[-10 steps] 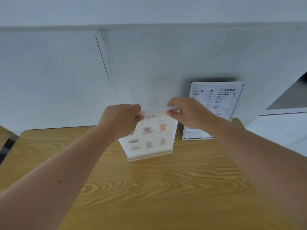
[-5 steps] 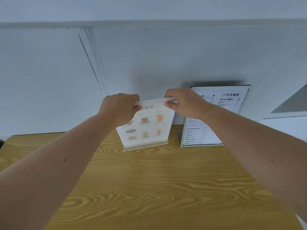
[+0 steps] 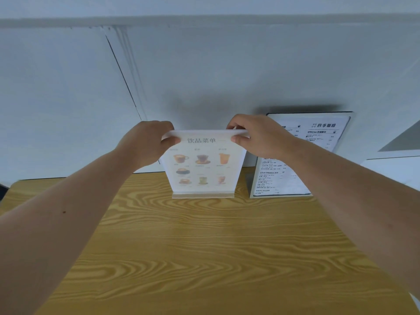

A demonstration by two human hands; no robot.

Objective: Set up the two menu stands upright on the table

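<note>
On the far part of the wooden table (image 3: 204,246), close to the white wall (image 3: 204,69), the drinks menu stand (image 3: 202,164) stands upright with its pale wooden base (image 3: 203,195) resting on the table surface and its printed face turned toward the camera. This face shows a heading in Chinese characters above rows of cup and glass pictures. The left hand (image 3: 145,144) grips the upper left corner of the drinks menu stand, thumb on the front face and the other fingers (image 3: 169,126) curled over the top edge to the back. The right hand (image 3: 261,137) grips the upper right corner in the same manner, thumb on the front and fingers over the top edge. Both hands are closed in a narrow pinch on the sheet. Both forearms reach in from the near edge of the table. To the right of the drinks menu stand, just beside it and apart from it, the second menu stand (image 3: 302,155) stands upright at the back edge of the table, close against the wall. It carries a white sheet with a dark border and lines of small text, and the right hand and wrist cover part of its left side. Whether it touches the wall cannot be determined.
</note>
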